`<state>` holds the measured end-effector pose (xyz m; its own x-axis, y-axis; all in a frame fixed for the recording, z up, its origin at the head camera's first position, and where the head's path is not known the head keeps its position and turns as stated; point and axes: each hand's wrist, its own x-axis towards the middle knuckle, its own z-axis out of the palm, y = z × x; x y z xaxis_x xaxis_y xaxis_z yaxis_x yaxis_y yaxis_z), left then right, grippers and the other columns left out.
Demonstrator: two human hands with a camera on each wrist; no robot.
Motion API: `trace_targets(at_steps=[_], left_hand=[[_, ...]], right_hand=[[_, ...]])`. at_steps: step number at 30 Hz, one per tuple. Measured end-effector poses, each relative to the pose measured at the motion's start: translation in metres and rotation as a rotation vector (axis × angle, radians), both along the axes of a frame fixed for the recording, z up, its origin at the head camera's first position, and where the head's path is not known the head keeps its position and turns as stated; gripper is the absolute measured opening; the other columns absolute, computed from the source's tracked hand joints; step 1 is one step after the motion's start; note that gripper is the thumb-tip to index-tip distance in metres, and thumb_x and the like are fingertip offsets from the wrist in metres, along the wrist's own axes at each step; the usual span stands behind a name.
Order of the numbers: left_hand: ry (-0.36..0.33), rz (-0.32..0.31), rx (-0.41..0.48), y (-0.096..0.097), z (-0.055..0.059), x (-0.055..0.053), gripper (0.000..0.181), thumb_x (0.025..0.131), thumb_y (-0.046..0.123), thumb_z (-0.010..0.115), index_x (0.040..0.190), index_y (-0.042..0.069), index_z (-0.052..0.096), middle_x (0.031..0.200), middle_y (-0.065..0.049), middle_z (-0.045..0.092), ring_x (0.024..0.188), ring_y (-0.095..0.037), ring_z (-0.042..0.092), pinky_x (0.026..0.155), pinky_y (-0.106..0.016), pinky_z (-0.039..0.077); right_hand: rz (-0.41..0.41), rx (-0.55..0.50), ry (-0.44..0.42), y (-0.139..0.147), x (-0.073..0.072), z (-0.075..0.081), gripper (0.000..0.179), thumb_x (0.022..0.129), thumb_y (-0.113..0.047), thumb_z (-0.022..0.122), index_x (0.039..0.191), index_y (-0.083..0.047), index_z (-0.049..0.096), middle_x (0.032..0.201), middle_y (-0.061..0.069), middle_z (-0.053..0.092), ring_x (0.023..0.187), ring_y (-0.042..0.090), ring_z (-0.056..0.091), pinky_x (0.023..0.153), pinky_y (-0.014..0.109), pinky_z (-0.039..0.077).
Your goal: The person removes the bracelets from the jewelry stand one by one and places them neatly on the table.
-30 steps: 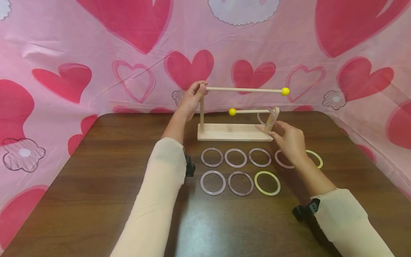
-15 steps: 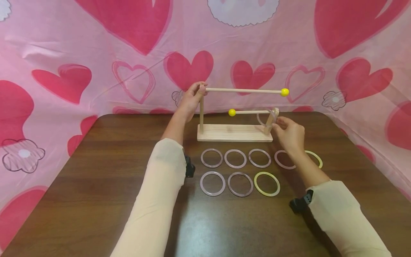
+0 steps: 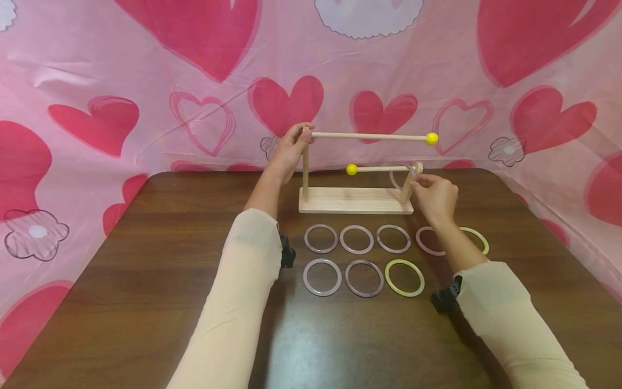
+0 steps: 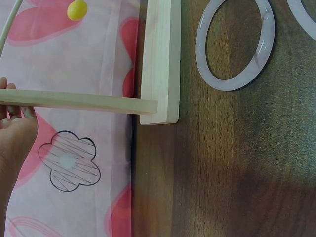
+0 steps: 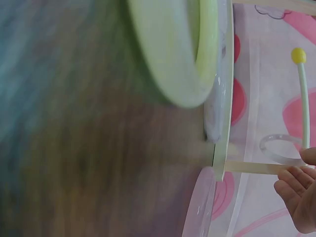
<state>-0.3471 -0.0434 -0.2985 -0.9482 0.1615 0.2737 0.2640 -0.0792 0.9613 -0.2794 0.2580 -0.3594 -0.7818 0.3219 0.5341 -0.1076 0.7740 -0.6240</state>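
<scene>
A wooden stand (image 3: 357, 200) has two posts, each bearing a horizontal rod with a yellow ball tip. My left hand (image 3: 291, 148) grips the top of the tall left post (image 4: 84, 100), thumb in front and fingers behind. On the lower rod (image 3: 376, 169) hangs a translucent pale purple ring (image 5: 271, 154), close by the short right post (image 5: 252, 168). My right hand (image 3: 437, 200) is at that post, thumb and fingertips pinching the ring's right edge. In the right wrist view the fingers (image 5: 296, 190) lie beside the post, with the thumb over the ring.
Two rows of rings lie flat in front of the stand: several purple ones, such as a ring (image 3: 322, 277) at front left, and two yellow-green, one a ring (image 3: 404, 278) at front. The right forearm passes over the back row's right end. A heart-patterned cloth (image 3: 204, 108) hangs behind the table (image 3: 146, 270).
My right hand has risen from the foot of the short post to the ring on the lower rod. The left hand and the stand have stayed in place.
</scene>
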Motion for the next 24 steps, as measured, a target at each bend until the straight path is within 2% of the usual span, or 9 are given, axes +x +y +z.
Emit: trace_targets(at_steps=[7,13,24], left_hand=[[0.004,0.006,-0.020,-0.0001,0.0004,0.0003,0.034,0.096,0.024,0.047,0.125,0.008,0.050,0.114,-0.010,0.055,0.110,-0.020,0.049,0.096,-0.031,0.034],[-0.004,-0.003,0.002,0.0004,0.0000,-0.0010,0.034,0.096,0.023,0.047,0.125,0.006,0.050,0.115,-0.010,0.054,0.110,-0.021,0.048,0.097,-0.029,0.034],[0.004,0.003,0.005,-0.0004,-0.0001,-0.0004,0.032,0.096,0.022,0.047,0.124,0.006,0.050,0.110,-0.010,0.056,0.108,-0.021,0.049,0.095,-0.028,0.035]], right_hand=[[-0.018,-0.018,-0.020,-0.0042,-0.0049,0.0015,0.022,0.083,-0.018,0.068,0.098,-0.003,0.072,0.089,0.014,0.068,0.089,0.034,0.063,0.078,0.044,0.043],[-0.015,-0.049,-0.042,-0.0069,-0.0052,0.0029,0.022,0.083,-0.016,0.066,0.100,-0.003,0.071,0.090,0.014,0.068,0.094,0.035,0.061,0.080,0.043,0.043],[-0.004,0.006,-0.038,-0.0091,-0.0054,0.0061,0.018,0.083,-0.012,0.065,0.094,0.000,0.072,0.090,0.014,0.068,0.086,0.033,0.064,0.073,0.041,0.046]])
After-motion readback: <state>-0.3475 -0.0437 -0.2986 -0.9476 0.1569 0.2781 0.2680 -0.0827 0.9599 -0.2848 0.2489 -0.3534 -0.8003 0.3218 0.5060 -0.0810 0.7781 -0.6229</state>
